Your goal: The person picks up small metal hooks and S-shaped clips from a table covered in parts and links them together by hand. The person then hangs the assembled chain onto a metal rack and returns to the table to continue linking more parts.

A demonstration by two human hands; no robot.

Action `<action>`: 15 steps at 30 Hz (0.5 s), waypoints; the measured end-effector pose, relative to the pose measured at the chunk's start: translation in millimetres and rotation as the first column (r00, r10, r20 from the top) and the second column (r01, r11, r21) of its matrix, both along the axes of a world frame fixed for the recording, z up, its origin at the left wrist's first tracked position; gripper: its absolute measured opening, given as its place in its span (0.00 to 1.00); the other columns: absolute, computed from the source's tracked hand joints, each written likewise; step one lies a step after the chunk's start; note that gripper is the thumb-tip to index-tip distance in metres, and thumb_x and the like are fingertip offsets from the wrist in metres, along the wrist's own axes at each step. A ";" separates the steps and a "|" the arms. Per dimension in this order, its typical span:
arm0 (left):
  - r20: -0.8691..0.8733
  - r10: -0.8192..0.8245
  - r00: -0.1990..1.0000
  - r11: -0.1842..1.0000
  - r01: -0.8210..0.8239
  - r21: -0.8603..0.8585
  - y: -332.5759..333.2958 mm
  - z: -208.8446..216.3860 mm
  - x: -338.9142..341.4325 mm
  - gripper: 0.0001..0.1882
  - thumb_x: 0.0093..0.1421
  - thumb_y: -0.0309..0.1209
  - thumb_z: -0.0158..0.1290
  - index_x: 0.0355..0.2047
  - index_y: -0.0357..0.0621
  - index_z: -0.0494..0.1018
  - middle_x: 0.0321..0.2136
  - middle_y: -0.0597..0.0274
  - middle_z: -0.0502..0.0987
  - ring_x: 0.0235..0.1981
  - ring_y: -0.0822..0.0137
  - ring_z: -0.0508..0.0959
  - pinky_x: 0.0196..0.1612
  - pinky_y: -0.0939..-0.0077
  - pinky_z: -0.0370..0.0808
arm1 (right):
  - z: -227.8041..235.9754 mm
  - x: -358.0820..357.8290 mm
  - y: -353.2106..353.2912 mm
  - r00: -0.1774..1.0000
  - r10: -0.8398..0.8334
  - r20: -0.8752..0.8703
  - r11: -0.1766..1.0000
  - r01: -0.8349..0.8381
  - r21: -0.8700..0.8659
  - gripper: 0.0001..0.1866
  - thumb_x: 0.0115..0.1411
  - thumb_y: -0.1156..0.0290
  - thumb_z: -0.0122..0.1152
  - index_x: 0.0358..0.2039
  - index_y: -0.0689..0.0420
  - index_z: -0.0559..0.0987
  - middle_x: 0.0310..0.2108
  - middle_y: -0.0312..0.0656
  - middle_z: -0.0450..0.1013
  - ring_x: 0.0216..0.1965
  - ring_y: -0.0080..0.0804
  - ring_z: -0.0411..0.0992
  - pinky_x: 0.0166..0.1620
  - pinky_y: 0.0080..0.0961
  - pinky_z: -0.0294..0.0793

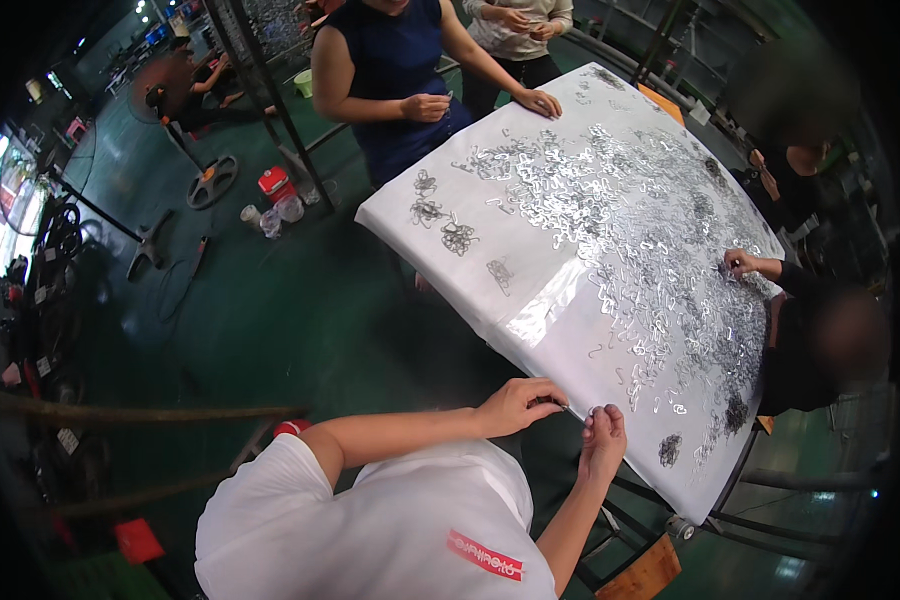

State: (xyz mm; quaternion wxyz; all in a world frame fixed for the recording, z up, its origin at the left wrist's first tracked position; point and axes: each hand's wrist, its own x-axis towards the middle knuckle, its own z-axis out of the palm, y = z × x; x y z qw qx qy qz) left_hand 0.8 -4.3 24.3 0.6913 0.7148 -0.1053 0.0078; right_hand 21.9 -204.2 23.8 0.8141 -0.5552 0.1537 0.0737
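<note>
The person's left hand (518, 407) pinches a small, thin, dark piece (566, 407) between thumb and fingers, its end poking out toward the other hand. The right hand (602, 440) is raised just beside it, fingers curled in and tips bunched near the thumb; whether it grips the same piece or anything else cannot be told. The piece sits between the two hands, at the near edge of the broad table covered in white sheeting (570, 350). The person wears a white short-sleeved shirt (340, 530) with a red patch.

Nearest on the sheeting are a few loose hooks and a glossy clear strip (542, 318). Beyond them spreads a wide scatter of shiny silver S-shaped metal hooks (560, 200). A dark tangled bundle of hooks (670, 450) lies near the right-hand corner, and several small dark clumps (458, 238) lie toward the left corner.

Around the table, a co-worker in a dark blue sleeveless top (395, 60) rests one hand on the far edge; another in a light top (540, 12) stands behind. At the right, a black-sleeved co-worker's hand (738, 262) touches the scattered hooks. A red container (275, 183) stands on the dark green floor (270, 330).
</note>
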 end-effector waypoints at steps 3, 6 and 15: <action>0.047 0.024 0.999 1.000 -0.025 0.017 0.1 4.4 1.1 0.08 0.58 0.26 0.55 0.39 0.41 0.77 0.34 0.63 0.78 0.29 0.72 0.76 0.33 0.78 0.73 | 9.5 -9.5 5.0 0.998 -0.029 -0.060 0.999 0.030 0.012 0.09 0.60 0.77 0.58 0.41 0.61 0.72 0.33 0.38 0.72 0.30 0.20 0.71 0.25 0.10 0.68; 0.011 0.055 0.998 0.998 -0.055 0.020 -3.1 5.7 2.7 0.07 0.57 0.24 0.57 0.37 0.40 0.77 0.32 0.62 0.78 0.30 0.74 0.76 0.34 0.79 0.74 | 19.3 -20.4 13.2 0.991 -0.084 -0.103 0.993 0.075 -0.091 0.12 0.58 0.77 0.60 0.42 0.66 0.75 0.32 0.39 0.74 0.29 0.23 0.73 0.26 0.13 0.69; -0.058 -0.014 0.998 1.000 0.015 0.009 -14.3 1.6 9.9 0.07 0.55 0.22 0.57 0.36 0.40 0.77 0.31 0.63 0.80 0.30 0.75 0.78 0.35 0.81 0.74 | 30.1 -32.2 24.2 0.997 -0.040 -0.061 0.999 0.041 0.006 0.09 0.56 0.75 0.63 0.37 0.65 0.79 0.31 0.36 0.74 0.29 0.18 0.68 0.30 0.15 0.64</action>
